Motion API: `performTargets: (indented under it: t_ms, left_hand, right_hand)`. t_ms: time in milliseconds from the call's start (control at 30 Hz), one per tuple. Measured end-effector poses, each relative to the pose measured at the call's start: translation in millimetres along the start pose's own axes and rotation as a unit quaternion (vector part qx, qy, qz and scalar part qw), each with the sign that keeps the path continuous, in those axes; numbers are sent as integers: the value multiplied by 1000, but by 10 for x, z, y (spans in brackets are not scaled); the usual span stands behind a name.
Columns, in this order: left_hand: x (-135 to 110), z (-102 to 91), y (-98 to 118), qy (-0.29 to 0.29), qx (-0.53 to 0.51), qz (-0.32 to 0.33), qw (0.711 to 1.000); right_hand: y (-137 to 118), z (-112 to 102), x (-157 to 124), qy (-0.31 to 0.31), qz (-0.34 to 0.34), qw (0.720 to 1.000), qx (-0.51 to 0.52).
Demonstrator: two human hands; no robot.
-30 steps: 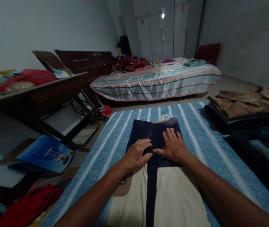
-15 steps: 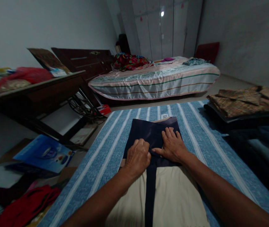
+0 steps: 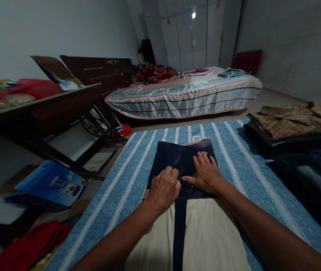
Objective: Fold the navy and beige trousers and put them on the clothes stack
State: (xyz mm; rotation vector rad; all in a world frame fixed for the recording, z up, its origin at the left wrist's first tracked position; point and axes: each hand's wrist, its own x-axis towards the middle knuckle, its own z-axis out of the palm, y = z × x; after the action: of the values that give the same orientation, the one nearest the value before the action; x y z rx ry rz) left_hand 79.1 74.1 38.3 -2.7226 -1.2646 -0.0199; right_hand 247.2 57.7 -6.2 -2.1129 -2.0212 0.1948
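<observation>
A garment in cream and dark navy (image 3: 211,233) lies flat on a blue striped sheet (image 3: 242,162) in front of me. Its navy part (image 3: 174,156) is at the far end, and a navy strip runs down the middle of the cream part. My left hand (image 3: 164,188) is curled, its fingers pinching the navy cloth near the middle. My right hand (image 3: 205,173) lies flat on the navy cloth just right of it, fingers stretched out and pressing down. The two hands almost touch.
A stack of folded patterned and dark cloths (image 3: 293,124) sits at the right. A dark wooden table (image 3: 44,109) with bags stands at the left, a blue packet (image 3: 53,182) and red cloth (image 3: 33,244) below it. A bed (image 3: 185,96) and wardrobe (image 3: 194,34) are beyond.
My left hand has gone from lying flat on the navy cloth to a curled pinch on it. My right hand has stayed flat in place.
</observation>
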Motion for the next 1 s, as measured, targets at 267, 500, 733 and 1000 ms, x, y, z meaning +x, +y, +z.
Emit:
performTargets:
  t_ms: [267, 500, 733, 1000]
  left_hand:
    - [18, -39, 28, -34, 23, -13, 999]
    - [-13, -22, 55, -15, 25, 2, 1000]
    - [-1, -77, 92, -47, 46, 4, 998]
    - [62, -90, 99, -64, 54, -1, 996]
  right_hand:
    - [0, 15, 4, 1, 0, 1000, -1]
    - [-3, 20, 1, 12, -2, 1000, -1]
    - [3, 19, 14, -2, 1, 1000, -4]
    - [-3, 9, 8, 0, 1, 1000, -8]
